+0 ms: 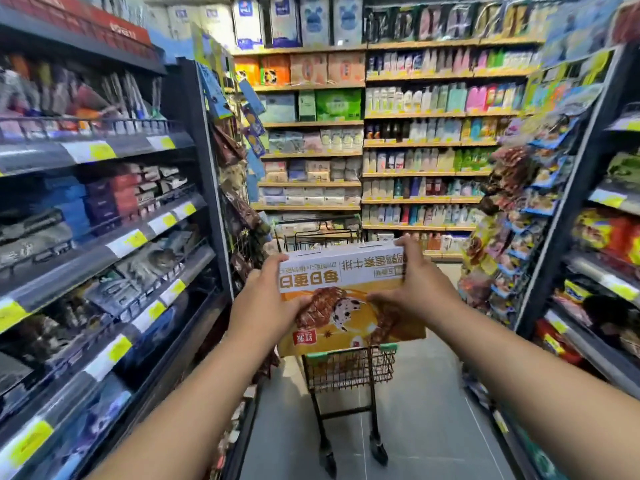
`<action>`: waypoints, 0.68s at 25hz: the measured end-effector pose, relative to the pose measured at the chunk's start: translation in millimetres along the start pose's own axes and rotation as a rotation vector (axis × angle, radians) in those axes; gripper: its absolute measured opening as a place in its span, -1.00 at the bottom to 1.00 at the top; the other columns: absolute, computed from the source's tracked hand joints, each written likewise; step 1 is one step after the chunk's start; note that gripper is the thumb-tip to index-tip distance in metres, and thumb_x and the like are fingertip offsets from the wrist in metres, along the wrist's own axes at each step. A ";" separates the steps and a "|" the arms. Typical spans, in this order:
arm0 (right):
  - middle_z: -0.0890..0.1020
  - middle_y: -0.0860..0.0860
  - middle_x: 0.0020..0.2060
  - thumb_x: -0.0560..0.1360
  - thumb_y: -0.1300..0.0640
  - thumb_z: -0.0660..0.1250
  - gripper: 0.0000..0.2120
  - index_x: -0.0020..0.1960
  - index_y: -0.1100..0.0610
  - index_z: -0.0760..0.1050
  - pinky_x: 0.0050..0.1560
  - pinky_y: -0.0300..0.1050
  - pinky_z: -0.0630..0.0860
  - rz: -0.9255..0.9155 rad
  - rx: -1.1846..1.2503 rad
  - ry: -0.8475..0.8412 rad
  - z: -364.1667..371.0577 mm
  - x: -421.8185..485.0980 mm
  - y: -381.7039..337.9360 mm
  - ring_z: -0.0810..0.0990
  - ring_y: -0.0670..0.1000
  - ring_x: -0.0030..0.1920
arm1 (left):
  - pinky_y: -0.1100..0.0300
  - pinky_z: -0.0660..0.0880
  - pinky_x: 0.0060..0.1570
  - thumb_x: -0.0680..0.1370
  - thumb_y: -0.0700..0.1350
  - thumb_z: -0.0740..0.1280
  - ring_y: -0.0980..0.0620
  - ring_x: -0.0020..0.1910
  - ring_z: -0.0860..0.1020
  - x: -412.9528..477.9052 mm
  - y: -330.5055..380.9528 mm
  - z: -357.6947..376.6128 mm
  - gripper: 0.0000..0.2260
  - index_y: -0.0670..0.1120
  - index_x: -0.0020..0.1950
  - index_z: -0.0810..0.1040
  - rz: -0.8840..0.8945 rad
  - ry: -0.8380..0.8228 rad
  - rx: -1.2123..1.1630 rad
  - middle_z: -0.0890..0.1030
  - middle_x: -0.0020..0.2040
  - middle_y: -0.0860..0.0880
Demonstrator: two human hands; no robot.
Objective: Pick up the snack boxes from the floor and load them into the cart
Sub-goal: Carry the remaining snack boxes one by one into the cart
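I hold one snack box [341,275] with both hands, out in front of me above the cart [349,368]. The box is white on top and orange below, with printed meat pictures and upside-down lettering. My left hand [266,299] grips its left edge and my right hand [414,282] grips its right edge, thumbs on the near face. The black wire cart with green corner caps stands in the aisle directly under and behind the box. The box hides most of the cart's basket, so its contents cannot be seen.
Dark shelving [194,202] full of packaged goods lines the aisle on the left, and hanging snack bags [512,216] crowd the right side. A wooden shelf wall [391,143] of bottles and boxes closes the far end. Grey floor [426,417] lies around the cart's wheels.
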State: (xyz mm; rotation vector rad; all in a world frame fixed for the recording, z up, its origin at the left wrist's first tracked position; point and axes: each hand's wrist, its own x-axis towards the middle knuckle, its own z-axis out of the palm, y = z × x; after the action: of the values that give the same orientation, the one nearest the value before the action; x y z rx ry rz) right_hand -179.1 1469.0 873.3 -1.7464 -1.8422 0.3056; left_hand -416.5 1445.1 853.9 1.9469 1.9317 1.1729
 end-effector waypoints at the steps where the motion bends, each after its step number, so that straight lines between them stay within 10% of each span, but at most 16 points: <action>1: 0.53 0.17 0.19 0.16 -0.24 0.57 -0.01 0.37 -0.12 0.04 0.05 0.09 0.58 0.001 -0.002 -0.001 7.9 30.8 -0.8 0.59 0.20 0.05 | 0.13 0.47 -0.12 0.41 0.11 0.50 0.02 -0.06 0.51 30.8 -8.8 8.3 -0.38 0.15 0.38 0.28 0.011 -0.001 -0.012 0.49 0.08 0.02; 17: 0.51 0.15 0.20 0.18 -0.13 0.60 -0.07 0.33 -0.13 0.06 0.12 0.11 0.55 0.004 0.076 -0.072 194.0 405.1 75.1 0.57 0.20 0.12 | 0.09 0.50 -0.10 0.42 0.04 0.51 -0.08 0.05 0.55 349.4 -145.2 215.3 -0.43 0.09 0.33 0.32 -0.101 -0.011 0.028 0.52 0.14 -0.04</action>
State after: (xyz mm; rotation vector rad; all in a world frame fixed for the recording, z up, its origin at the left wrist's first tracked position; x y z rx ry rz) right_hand -213.7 1912.7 776.9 -1.7081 -1.8526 0.4393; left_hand -446.9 1869.4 761.5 1.8414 2.0255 1.1121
